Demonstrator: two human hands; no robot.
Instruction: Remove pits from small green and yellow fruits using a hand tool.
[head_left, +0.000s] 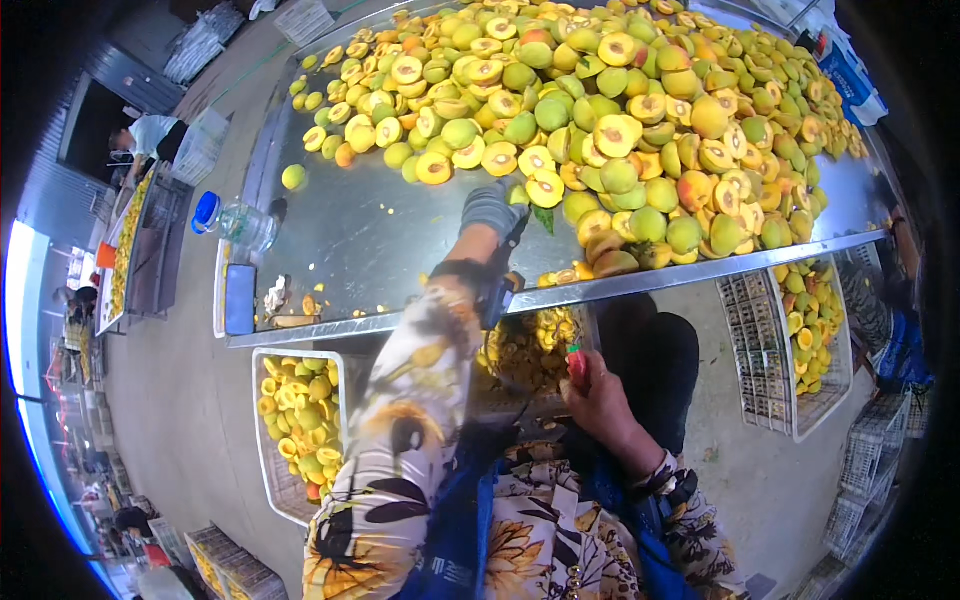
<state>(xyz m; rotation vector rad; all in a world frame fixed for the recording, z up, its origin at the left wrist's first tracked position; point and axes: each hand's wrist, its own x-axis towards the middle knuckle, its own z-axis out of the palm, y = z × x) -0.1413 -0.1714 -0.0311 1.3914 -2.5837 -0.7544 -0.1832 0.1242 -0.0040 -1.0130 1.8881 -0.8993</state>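
Observation:
My left hand (491, 210), in a grey glove, reaches over the metal table (375, 240) to the near edge of a heap of yellow-green peaches (551, 112). Its fingers close around a small green-yellow peach (517, 195), partly hidden by the glove. Beside it lies a cut peach half (545, 187), with a green leaf (543, 219) below. Many fruits in the heap are cut open. Below the table edge, my right hand (600, 401) grips a small tool by its red handle (577, 366); its working end is not clear. Beyond it, a container (525, 405) holds yellow fruit pieces.
The table's raised metal rim (675, 272) runs between me and the heap. Crates of peach halves stand at left (259, 420) and right (810, 431). A blue-capped plastic bottle (244, 223) lies at the table's left side. Another person (150, 139) works at a farther table.

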